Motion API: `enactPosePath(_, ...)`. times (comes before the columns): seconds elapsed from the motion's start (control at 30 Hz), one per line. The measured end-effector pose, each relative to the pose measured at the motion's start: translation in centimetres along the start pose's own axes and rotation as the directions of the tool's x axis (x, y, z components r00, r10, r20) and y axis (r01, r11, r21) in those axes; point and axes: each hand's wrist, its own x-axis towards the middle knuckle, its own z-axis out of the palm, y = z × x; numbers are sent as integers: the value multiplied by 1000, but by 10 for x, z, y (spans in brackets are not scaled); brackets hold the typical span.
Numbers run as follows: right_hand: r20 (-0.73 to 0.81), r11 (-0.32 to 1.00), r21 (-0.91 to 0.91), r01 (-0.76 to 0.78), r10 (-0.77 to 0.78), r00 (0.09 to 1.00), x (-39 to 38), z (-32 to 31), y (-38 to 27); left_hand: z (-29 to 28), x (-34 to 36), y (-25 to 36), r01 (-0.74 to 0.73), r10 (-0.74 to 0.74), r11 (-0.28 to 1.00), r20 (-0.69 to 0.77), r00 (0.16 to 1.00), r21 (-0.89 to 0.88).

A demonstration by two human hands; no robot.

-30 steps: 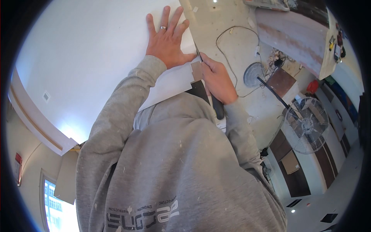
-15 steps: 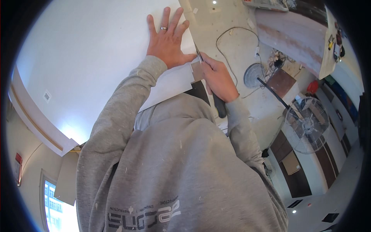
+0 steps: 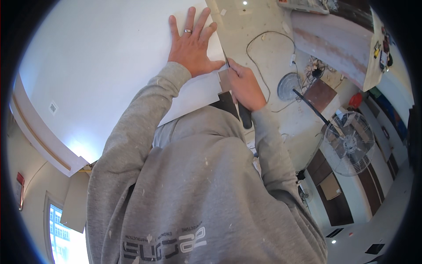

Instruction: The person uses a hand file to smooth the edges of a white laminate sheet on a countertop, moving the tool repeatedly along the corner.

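A large white panel point(image 3: 110, 53) spreads out in front of me. My left hand point(image 3: 191, 55) lies flat on it near its right edge, fingers spread, a ring on one finger. Its thumb points toward that edge. Just beyond the edge, my right hand point(image 3: 248, 86) is closed around a slim hand tool. The tool's thin dark front part point(image 3: 226, 58) runs along the panel edge, and a black end point(image 3: 245, 117) shows below the hand. My fingers hide its middle, so I cannot tell its exact kind. A brown piece point(image 3: 224, 81) sits by the panel's near right corner.
On the right stands a fan point(image 3: 350, 143) with a round base point(image 3: 289, 86). A dark cable point(image 3: 248, 44) loops across the pale floor point(image 3: 268, 57). A brown board point(image 3: 320, 94) lies near tangled wires. A worn bench point(image 3: 334, 39) is at the far right.
My right hand and the black end of the tool have shifted slightly left and toward the panel. The left hand stays flat in its place.
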Motion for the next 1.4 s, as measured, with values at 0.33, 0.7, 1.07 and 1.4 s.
enactPosePath(0.33,4,1000,-25,-2,2,1000,-3,0,-3,-2,-1,0,5,-5,1000,10,1000,7)
enactPosePath(0.7,-15,996,-61,-61,60,998,-3,-6,11,-2,6,-4,-18,16,999,63,998,35)
enactPosePath(1.07,57,996,-56,-68,71,996,-15,-8,-2,-1,-2,-3,-14,14,1000,-6,1000,8)
enactPosePath(1.4,61,996,-50,-67,70,996,-15,-9,-3,3,-2,-4,-7,7,1000,13,1000,0)
